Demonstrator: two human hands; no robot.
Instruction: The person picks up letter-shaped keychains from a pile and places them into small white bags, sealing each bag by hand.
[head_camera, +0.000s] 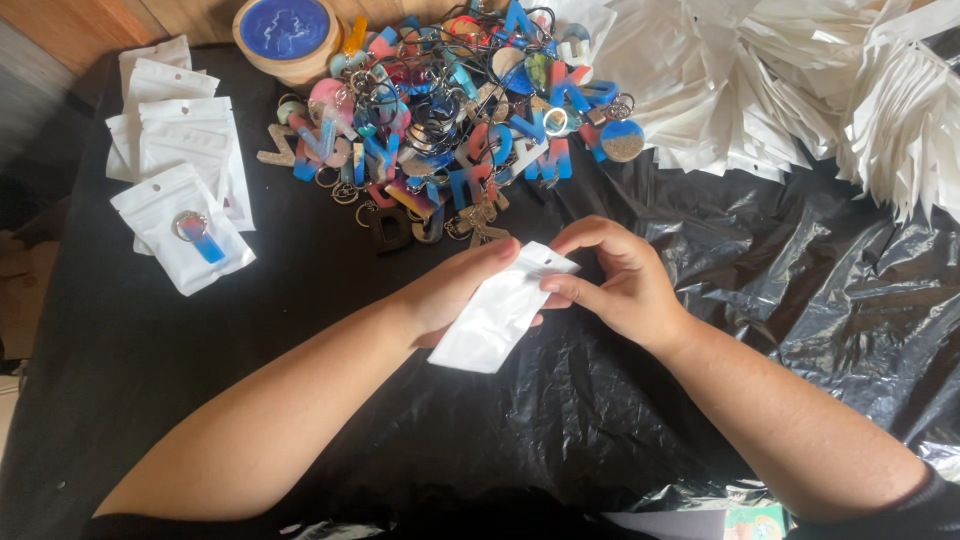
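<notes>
Left hand (455, 290) cradles a white pouch (500, 308) from beneath, fingers curled; right hand (615, 280) pinches its top edge, steadying the mouth; both over the table's (150, 350) centre; keychain pile (450, 120) lies at the far edge.

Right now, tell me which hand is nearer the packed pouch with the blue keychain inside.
Left. The left hand is just right of the packed pouch, holding a small white pouch; the right hand lies farther right, pinching its top.

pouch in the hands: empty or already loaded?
Looks empty: the white pouch lies flat between the left hand and right hand, no keychain showing, unlike the filled pouch at left.
</notes>
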